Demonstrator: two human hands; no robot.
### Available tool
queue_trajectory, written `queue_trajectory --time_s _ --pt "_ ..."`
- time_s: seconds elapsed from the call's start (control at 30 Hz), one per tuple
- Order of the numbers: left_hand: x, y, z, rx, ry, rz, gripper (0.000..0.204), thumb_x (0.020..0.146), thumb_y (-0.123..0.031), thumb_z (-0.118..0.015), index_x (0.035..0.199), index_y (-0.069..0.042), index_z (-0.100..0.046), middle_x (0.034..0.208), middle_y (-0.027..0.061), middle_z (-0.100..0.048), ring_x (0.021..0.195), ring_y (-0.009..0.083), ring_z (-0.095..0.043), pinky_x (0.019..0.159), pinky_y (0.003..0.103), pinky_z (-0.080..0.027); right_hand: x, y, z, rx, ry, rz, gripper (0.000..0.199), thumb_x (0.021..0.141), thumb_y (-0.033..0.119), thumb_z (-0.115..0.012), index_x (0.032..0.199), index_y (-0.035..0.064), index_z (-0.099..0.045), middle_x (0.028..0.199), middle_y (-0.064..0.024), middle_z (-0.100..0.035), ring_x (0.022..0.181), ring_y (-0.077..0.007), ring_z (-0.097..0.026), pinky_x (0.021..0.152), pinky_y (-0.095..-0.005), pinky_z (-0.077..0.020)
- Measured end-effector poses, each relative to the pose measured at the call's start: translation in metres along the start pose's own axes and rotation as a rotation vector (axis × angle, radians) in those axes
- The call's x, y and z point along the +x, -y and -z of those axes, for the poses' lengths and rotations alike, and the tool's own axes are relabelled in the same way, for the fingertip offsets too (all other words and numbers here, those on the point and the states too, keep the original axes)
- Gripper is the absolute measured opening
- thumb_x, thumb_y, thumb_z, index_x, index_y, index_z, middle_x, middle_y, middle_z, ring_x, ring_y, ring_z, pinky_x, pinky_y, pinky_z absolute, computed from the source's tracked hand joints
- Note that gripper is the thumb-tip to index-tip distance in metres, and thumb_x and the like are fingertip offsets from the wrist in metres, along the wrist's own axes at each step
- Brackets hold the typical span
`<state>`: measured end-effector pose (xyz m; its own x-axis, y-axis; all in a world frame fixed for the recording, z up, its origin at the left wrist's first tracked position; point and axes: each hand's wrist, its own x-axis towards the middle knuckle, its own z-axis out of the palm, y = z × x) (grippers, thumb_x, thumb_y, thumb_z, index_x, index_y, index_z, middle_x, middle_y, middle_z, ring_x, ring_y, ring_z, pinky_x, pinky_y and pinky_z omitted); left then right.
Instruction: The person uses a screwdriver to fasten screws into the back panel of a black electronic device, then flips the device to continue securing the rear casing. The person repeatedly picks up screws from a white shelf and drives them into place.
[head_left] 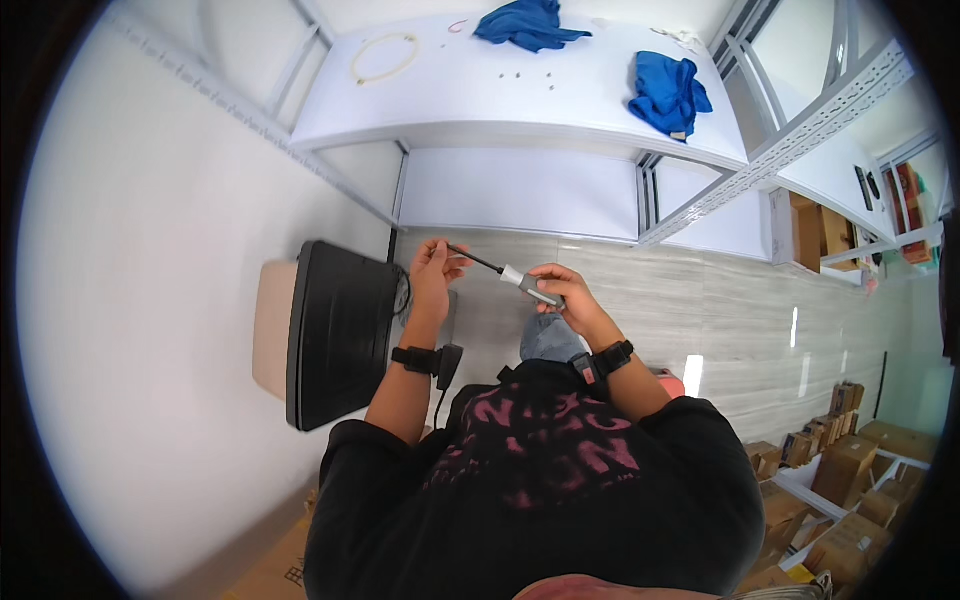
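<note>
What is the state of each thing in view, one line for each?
screwdriver: held level between both hands, off the shelf.
left hand: closed on the dark shaft.
right hand: closed on the grey handle.
blue cloths: crumpled on the white shelf.
ring: lying flat.

The person wears a black short-sleeved T-shirt [540, 470] with a dark pink print across the chest. A black strap [413, 359] circles each wrist; the left one carries a small black box with a cable hanging toward six o'clock. Trousers [550, 338] are grey-blue.
</note>
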<state>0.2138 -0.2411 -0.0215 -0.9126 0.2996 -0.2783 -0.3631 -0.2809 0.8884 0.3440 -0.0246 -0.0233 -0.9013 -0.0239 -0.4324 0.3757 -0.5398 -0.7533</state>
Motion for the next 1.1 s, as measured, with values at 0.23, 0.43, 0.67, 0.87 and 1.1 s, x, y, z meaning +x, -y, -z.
queue_trajectory --time_s 0.23,0.43,0.67,0.87,1.1 --pt "0.109 -0.035 -0.091 0.098 0.112 0.032 0.014 0.095 -0.02 -0.05 0.095 -0.007 -0.055 0.092 0.0084 -0.066 0.078 0.0137 -0.062 0.066 0.026 -0.047 0.063 0.09 0.069 0.067 0.016 0.08 0.025 0.085 0.015 -0.057 0.107 0.0039 -0.059 0.085 -0.0106 -0.067 0.054 -0.0103 -0.056 0.049 -0.0211 -0.0436" --pt "0.18 -0.048 -0.136 0.265 0.123 0.017 0.012 0.094 -0.018 -0.051 0.093 -0.007 -0.056 0.091 0.007 -0.066 0.078 0.0127 -0.061 0.067 0.026 -0.046 0.096 0.128 0.088 0.119 -0.048 0.096 0.028 0.086 0.019 -0.054 0.108 0.0032 -0.058 0.084 -0.0109 -0.067 0.051 -0.0106 -0.054 0.047 -0.0212 -0.0397" --pt "0.258 -0.053 -0.149 0.39 0.228 -0.003 0.011 0.093 -0.016 -0.052 0.091 -0.007 -0.058 0.086 0.0054 -0.066 0.076 0.0117 -0.059 0.067 0.025 -0.045 0.124 0.152 0.082 0.177 -0.124 0.142 0.028 0.087 0.019 -0.053 0.109 0.0014 -0.057 0.083 -0.0114 -0.066 0.054 -0.0106 -0.055 0.047 -0.0204 -0.0398" --pt "0.304 -0.06 -0.134 0.356 0.005 -0.06 0.011 0.092 -0.017 -0.054 0.091 -0.007 -0.059 0.082 0.004 -0.065 0.075 0.0109 -0.059 0.066 0.025 -0.046 0.129 0.163 0.089 0.167 -0.238 0.188 0.028 0.085 0.017 -0.051 0.106 -0.0022 -0.056 0.086 -0.0142 -0.065 0.068 -0.0136 -0.06 0.048 -0.0213 -0.0417" --pt "0.326 -0.045 -0.139 1.029 -0.017 -0.685 0.007 0.077 -0.016 -0.069 0.082 -0.011 -0.072 0.078 0.0028 -0.063 0.075 0.019 -0.056 0.066 0.03 -0.046 0.135 0.175 0.084 0.153 -0.362 0.173 0.028 0.085 0.017 -0.047 0.106 -0.0001 -0.053 0.082 -0.0133 -0.065 0.053 -0.012 -0.048 0.051 -0.0231 -0.0406"
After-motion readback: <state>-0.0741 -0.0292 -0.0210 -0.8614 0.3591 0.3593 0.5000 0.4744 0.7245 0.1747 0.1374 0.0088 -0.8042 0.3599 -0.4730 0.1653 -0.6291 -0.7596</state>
